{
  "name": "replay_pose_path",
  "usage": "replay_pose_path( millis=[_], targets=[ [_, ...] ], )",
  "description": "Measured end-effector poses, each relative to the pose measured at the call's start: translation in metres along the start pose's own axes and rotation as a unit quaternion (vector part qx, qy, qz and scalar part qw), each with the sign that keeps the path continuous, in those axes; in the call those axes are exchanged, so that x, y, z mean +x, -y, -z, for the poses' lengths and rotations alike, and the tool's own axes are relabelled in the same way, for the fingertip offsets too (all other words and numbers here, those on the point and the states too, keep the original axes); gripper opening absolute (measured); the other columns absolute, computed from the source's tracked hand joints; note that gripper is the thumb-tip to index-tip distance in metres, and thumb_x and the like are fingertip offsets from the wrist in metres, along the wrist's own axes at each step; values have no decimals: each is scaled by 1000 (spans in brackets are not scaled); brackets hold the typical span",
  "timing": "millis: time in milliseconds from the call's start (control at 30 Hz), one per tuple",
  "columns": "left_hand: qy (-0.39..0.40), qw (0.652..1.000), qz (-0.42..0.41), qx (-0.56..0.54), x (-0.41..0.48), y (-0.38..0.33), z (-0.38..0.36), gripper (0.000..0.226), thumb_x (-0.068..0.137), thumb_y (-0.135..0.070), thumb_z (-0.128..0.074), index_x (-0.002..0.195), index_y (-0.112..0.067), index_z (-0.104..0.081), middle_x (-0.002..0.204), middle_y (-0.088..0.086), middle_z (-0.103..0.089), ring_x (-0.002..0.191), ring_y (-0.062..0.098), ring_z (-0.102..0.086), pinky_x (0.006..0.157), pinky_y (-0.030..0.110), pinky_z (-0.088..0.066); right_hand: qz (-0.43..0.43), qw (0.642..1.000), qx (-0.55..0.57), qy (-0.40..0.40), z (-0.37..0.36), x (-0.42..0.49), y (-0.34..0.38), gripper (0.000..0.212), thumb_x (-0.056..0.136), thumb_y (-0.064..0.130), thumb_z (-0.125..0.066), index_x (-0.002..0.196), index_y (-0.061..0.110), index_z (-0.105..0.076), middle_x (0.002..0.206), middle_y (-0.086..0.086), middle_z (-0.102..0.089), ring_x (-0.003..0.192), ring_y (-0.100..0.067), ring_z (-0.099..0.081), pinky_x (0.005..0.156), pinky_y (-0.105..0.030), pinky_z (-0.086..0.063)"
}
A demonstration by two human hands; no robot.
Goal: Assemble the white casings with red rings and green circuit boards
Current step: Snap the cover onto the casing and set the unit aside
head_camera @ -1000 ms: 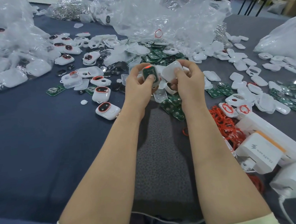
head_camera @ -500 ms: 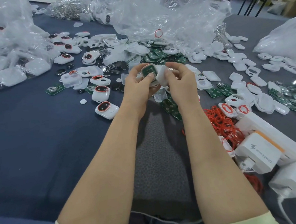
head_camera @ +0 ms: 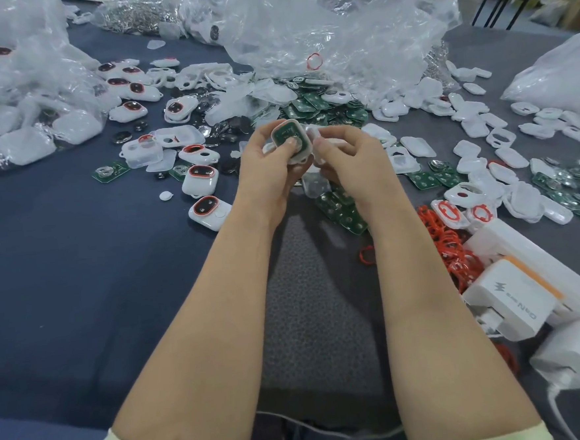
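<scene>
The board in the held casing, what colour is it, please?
The board is green; the head view shows it.

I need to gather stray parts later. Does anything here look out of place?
One red ring lies alone on the grey mat, apart from the red pile. A second ring sits on or inside the clear bag.

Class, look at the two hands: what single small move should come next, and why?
Probably bring the white cover in the right hand over the open casing in the left hand and press it shut. The green circuit board already sits in that casing under the left thumb, and the cover is right beside it.
</scene>
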State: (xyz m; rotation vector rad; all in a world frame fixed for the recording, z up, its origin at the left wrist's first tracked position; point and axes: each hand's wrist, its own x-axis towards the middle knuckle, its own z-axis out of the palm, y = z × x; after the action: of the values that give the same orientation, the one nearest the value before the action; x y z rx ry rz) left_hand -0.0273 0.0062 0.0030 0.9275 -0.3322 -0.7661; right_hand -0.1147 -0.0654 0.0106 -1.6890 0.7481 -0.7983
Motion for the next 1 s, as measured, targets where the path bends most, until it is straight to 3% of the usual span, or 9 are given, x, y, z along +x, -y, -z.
replay_pose_path(
  millis=[167,400,600,733,1000],
  targets=[
    [5,999,11,-34,0,0,1,25,94,9,-45,107,-12,-51,99,16,-65,85,21,-67,62,22,-56,-62,988,112,-84,0,3,-3,5,91,27,-64,89,25,-60,79,-1,-64,70,-15,-62,75,-32,-56],
    [-6,1000,-3,-15,-3,1,-1,26,94,8,-46,101,-16,-52,102,16,-64,80,19,-68,59,21,-55,-83,976,177,-97,-3,5,-5,8,89,22,-66,87,20,-59,84,-4,-62,72,-14,-61,75,-24,-54],
    [-29,999,-34,32,-1,3,-3,28,96,8,-44,96,-19,-50,103,14,-63,81,15,-65,66,23,-55,-47,985,143,-85,-7,5,-6,9,84,19,-71,87,20,-63,63,12,-64,66,-8,-58,75,-27,-52],
    [-29,996,-55,62,-1,5,-1,30,95,8,-45,95,-21,-52,93,5,-64,80,14,-65,66,24,-55,-40,986,139,-86,-10,5,-5,11,83,19,-73,88,19,-63,65,12,-64,69,-8,-60,78,-26,-53],
    [-42,999,-17,-5,1,3,-3,27,95,6,-47,96,-20,-52,110,19,-62,93,24,-65,65,23,-56,-51,980,150,-118,-9,1,-3,14,86,22,-69,95,15,-60,74,6,-60,68,-9,-58,65,-21,-53]
  ],
)
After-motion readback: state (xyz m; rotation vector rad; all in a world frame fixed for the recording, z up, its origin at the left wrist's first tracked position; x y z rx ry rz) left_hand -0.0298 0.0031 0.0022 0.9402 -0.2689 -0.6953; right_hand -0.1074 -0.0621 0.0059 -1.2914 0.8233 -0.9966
